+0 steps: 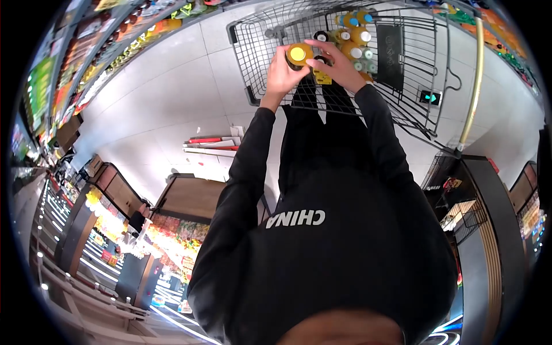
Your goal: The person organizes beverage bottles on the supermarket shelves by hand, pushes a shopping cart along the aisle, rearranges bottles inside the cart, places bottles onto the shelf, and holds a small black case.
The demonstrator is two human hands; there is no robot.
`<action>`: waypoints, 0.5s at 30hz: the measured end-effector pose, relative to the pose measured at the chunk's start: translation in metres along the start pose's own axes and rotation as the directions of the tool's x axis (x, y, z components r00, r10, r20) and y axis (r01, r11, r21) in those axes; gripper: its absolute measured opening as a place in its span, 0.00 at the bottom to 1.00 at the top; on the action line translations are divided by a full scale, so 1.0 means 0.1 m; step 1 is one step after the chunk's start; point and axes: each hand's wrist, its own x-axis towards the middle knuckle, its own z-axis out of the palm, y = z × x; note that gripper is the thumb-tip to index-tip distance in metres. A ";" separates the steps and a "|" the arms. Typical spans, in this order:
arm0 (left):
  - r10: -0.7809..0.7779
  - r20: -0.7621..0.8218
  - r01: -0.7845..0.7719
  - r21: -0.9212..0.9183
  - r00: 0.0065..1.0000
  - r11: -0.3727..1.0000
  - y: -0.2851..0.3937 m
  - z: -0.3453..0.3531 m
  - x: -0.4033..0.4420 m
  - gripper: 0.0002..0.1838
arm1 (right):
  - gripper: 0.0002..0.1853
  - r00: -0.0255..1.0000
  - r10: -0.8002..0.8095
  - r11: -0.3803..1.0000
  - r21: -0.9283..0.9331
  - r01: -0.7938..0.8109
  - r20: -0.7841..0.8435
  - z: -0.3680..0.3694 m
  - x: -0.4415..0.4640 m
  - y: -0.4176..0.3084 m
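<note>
A bottle of orange drink with a yellow cap is held upright over the shopping cart. My left hand grips it from the left, thumb at its near side. From the right, my right hand closes on the same bottle with fingertips and thumb. Beside and beneath my right hand, several bottles stand in the cart, among them a white-capped orange bottle and a blue-capped one. A dark-capped bottle is just beyond my fingers. A yellow label shows below my hands.
Shelves of packed drinks run along the left, with more goods at the far right. A pale pole rises right of the cart. Flat red-and-white cartons lie on the tiled floor. A person is in the left background.
</note>
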 end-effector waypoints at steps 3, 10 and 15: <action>0.028 0.041 -0.026 -0.059 0.999 0.998 0.63 -0.33 -0.19 0.35 | 0.27 0.990 -0.129 0.991 -0.029 0.131 0.065 -0.05 0.00 -0.52; 0.185 0.079 -0.142 -0.379 0.980 0.914 1.61 -0.62 -0.39 0.33 | 0.32 0.996 -0.090 0.992 0.087 0.090 -0.008 -0.33 -0.26 -1.71; 0.268 0.078 -0.106 -0.787 0.960 0.608 2.23 -0.71 -0.48 0.29 | 0.24 0.940 -0.328 0.943 0.022 0.331 -0.097 -0.50 -0.36 -2.44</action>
